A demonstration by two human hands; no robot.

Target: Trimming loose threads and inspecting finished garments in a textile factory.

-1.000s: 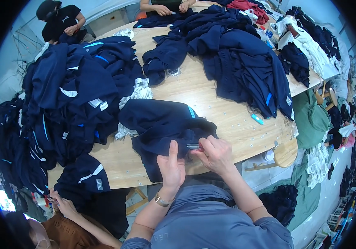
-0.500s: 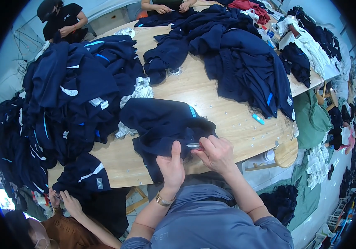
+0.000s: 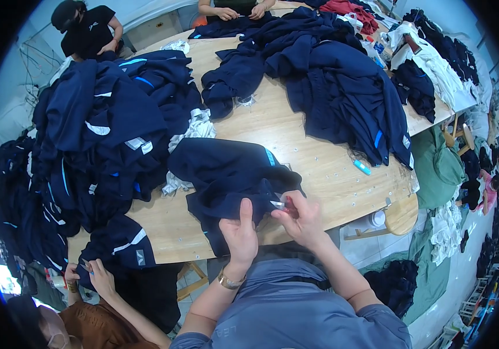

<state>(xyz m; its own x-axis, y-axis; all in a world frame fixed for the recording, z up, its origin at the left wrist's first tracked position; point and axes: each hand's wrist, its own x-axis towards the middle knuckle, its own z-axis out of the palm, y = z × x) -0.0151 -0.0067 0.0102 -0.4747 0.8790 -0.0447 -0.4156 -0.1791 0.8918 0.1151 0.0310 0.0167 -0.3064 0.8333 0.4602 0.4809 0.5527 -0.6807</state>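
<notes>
A navy garment (image 3: 220,168) with a light-blue stripe lies bunched at the table's near edge, partly hanging over it. My left hand (image 3: 239,235) is closed on its near edge, thumb pointing up; the other fingers are mostly hidden. Just to the right, my right hand (image 3: 303,221) grips small thread snips (image 3: 277,205), whose silver blades point left over the cloth. The handles are largely covered by my fingers. Whether the blades touch the fabric I cannot tell.
A big heap of navy garments (image 3: 121,110) covers the table's left; another pile (image 3: 348,87) lies at the far right. A light-blue marker-like tube (image 3: 362,167) rests on the wooden table (image 3: 319,168). Co-workers sit at lower left and across. A wooden stool (image 3: 400,214) stands at right.
My right hand has turned slightly and the snips' blades now tilt differently, a little further right. My left hand has barely moved. The lower-left co-worker's hands have shifted on their cloth.
</notes>
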